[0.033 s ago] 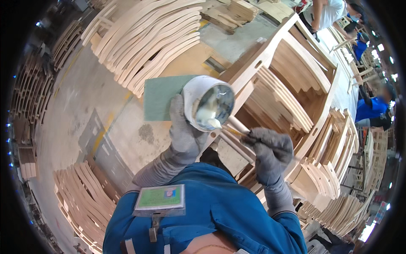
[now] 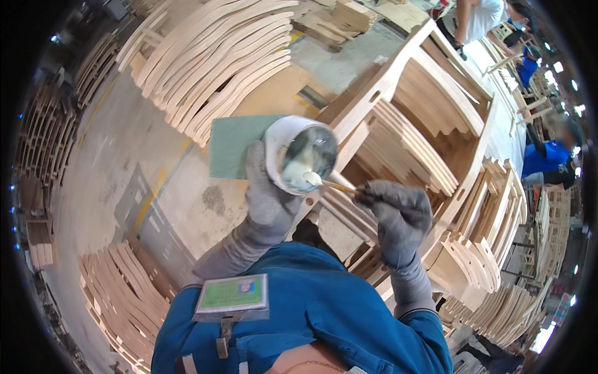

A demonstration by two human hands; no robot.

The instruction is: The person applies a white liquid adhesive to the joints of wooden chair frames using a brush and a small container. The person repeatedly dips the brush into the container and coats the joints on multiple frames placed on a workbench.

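Note:
My left hand (image 2: 268, 190), in a grey glove, is wrapped round a white tub (image 2: 272, 149) tipped so that its mouth faces me. White paste (image 2: 291, 169) clings to the inside of the tub. A flat green sheet (image 2: 237, 146) sticks out to the left behind the tub; whether my fingers hold it too, I cannot make out. My right hand (image 2: 398, 215), also gloved in grey, pinches a thin stick (image 2: 339, 187). The stick's far end, covered in white paste, is at the tub's lower right rim.
A wooden frame (image 2: 389, 75) with curved slats stands just right of the tub. Stacked curved wooden pieces (image 2: 218, 62) lie at the far left, more slats (image 2: 124, 293) at the near left. Several people work at the right, one in a blue shirt (image 2: 542, 159).
The tub has shifted slightly left with my left hand. The pasted end of the stick has also moved a little left, at the tub's mouth.

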